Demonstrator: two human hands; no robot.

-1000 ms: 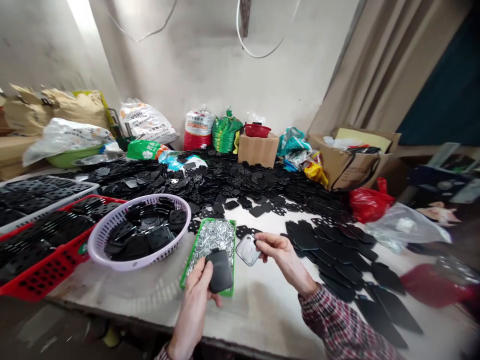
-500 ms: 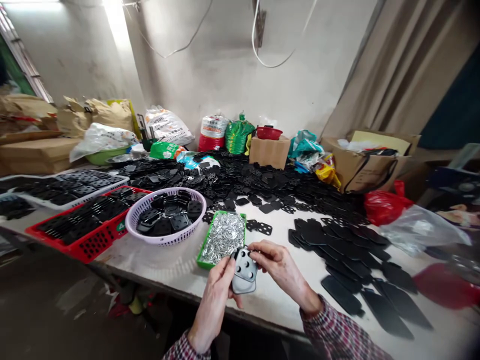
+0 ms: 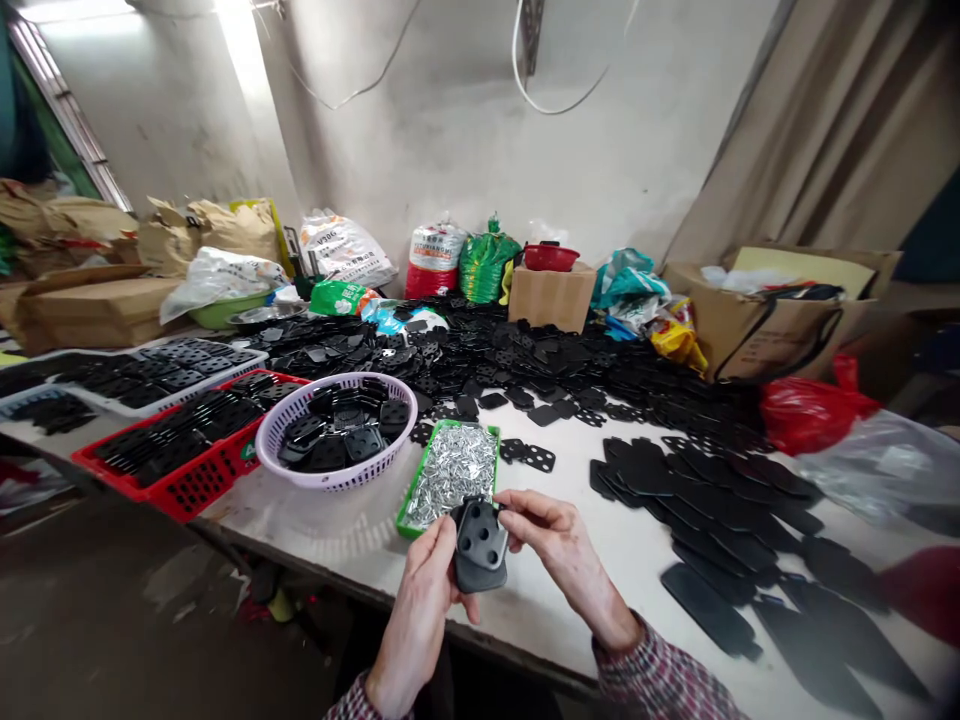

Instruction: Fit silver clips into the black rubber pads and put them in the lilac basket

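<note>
My left hand (image 3: 421, 600) and my right hand (image 3: 559, 555) both grip a black plastic plate with several round holes (image 3: 480, 545), held upright above the table's near edge. It seems to lie on top of a second black piece. Just beyond the hands stands a green tray of small silver metal pins (image 3: 450, 472). A lilac basket (image 3: 279, 455) with more black plates stands left of the tray. Long black flat pieces (image 3: 705, 520) lie in an overlapping row to the right.
A red crate (image 3: 184, 490) and a white crate (image 3: 150, 400) of black plates stand at the left. A large heap of black plates (image 3: 510, 365) covers the far table. Bags, a cardboard box (image 3: 551, 295) and a red bag (image 3: 810, 410) stand behind and right.
My hands have come together: the holed plate from my right hand now sits against the black piece in my left hand. The view has shifted left and back.
</note>
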